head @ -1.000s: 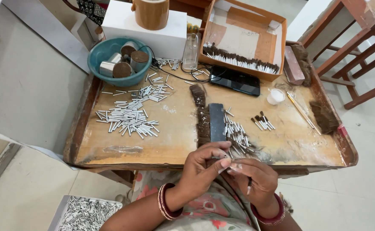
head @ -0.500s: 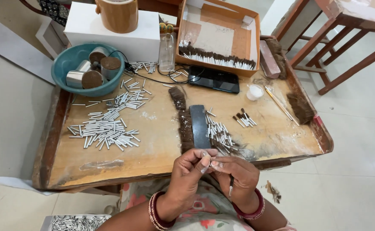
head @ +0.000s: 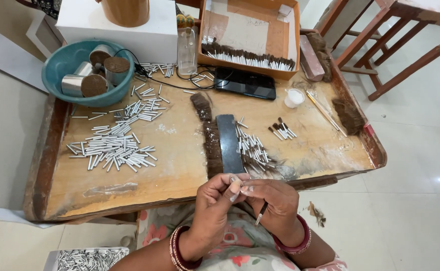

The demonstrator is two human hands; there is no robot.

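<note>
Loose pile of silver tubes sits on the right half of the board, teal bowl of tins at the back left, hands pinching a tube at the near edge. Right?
Not quite. The head view shows the silver tubes piled on the left half of the board, not the right. The teal bowl is at the back left, and the left hand and right hand pinch a tube at the near edge.

bare wood (head: 180,150) between tube pile (head: 112,148) and bristle row (head: 212,145).

Two hands (head: 245,200); one teal bowl (head: 54,75) (four tins (head: 94,85) inside); one black tablet (head: 245,83).
</note>
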